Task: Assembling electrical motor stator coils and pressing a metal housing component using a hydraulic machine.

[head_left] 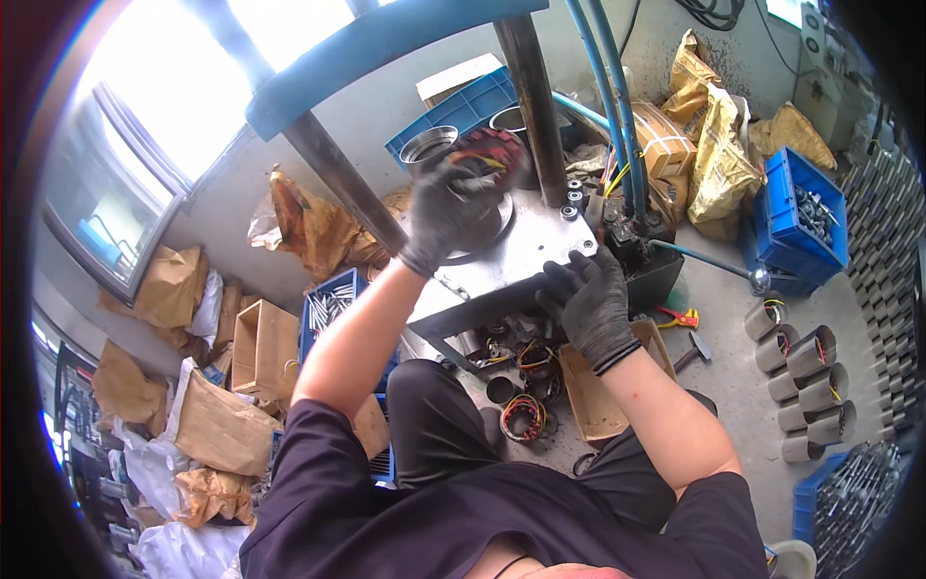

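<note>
While the gloved left hand [446,214] is blurred in the head view, its fingers look closed around a red-and-black wound ring [497,154], which is tilted above the far part of the metal tabletop [531,241], between the two dark posts of a blue press frame [386,53]. Just beyond that hand is an open metal cylinder [427,145], with a blue crate [463,104] behind it.

The right hand [590,301], also gloved, is at the near right corner of the tabletop, palm down, its fingers loosely spread and slightly bent; it appears to grip nothing, and whether its fingertips press on the edge I cannot tell. Near them, small metal rings [569,210] stand in a short row along the right side of the tabletop.

Below, on the floor, lie a coil with coloured wires [524,418], a shallow brown box [588,396] and a hammer [698,347]. Farther right, grey cylinders [805,357] sit grouped together, some with wires showing inside, and a blue bin [772,207] of metal parts is above them.
</note>
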Tool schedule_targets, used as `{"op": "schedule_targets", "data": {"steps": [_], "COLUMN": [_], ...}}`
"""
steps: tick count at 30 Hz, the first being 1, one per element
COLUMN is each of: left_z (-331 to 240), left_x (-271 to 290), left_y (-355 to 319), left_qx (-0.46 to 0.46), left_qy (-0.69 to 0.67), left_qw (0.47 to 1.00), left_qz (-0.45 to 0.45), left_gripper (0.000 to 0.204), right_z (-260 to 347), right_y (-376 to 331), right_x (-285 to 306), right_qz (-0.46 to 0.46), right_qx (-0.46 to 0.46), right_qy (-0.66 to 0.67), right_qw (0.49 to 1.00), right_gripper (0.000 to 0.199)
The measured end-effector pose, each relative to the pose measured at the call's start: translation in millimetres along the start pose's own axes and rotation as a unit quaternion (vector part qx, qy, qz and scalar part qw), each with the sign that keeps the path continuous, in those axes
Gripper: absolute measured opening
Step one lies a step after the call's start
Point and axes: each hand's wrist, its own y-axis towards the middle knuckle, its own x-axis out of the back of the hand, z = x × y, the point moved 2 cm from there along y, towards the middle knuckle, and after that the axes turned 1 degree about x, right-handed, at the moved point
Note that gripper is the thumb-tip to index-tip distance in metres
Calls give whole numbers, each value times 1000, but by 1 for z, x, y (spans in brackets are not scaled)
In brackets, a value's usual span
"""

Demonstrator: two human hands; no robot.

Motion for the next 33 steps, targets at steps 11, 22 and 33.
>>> {"op": "schedule_targets", "data": {"steps": [11,22,33], "left_z": [85,93,122], "left_x": [56,63,47], "left_y": [104,105,96], "left_qx": [86,118,50], "left_qy": [163,155,121], "left_qw": [983,980,991], "left_qz": [-18,38,32], "left_gripper": [55,51,48], "right_z": [2,-4,0], "right_y": [5,8,13], "right_x": [8,8,13], "right_qz": [32,35,38], "right_qx": [-26,-49,-31], "right_qy": [27,27,30], "right_qw": [999,998,998], "right_gripper": [35,25,27]}}
